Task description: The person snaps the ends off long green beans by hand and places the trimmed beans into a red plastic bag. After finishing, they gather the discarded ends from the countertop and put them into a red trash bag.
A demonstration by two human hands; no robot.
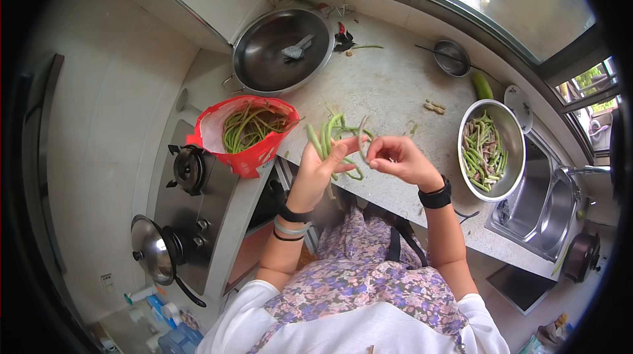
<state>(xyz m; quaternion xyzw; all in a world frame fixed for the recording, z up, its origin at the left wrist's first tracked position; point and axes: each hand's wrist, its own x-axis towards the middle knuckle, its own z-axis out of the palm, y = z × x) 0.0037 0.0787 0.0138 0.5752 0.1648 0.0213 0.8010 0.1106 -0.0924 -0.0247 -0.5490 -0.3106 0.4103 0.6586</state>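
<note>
A bunch of long green beans (326, 136) is gripped in my left hand (319, 166), above the counter's front edge. My right hand (398, 158) pinches a brownish bean (363, 141) between thumb and fingertips, just beside the left fingers. To the left of my hands stands a red plastic bag (247, 156), its mouth wide, with long whole beans (252, 129) inside. On the right, a steel bowl (517, 156) holds many short bean pieces (482, 153), green and purplish.
A big wok (277, 67) with a grey cloth or pad sits at the back left. Left are a gas burner (188, 171) and a lidded pan (153, 247). A double sink (529, 205) lies right. Bean scraps (434, 106), a small bowl (451, 59) and a green gourd (482, 86) rest on the counter.
</note>
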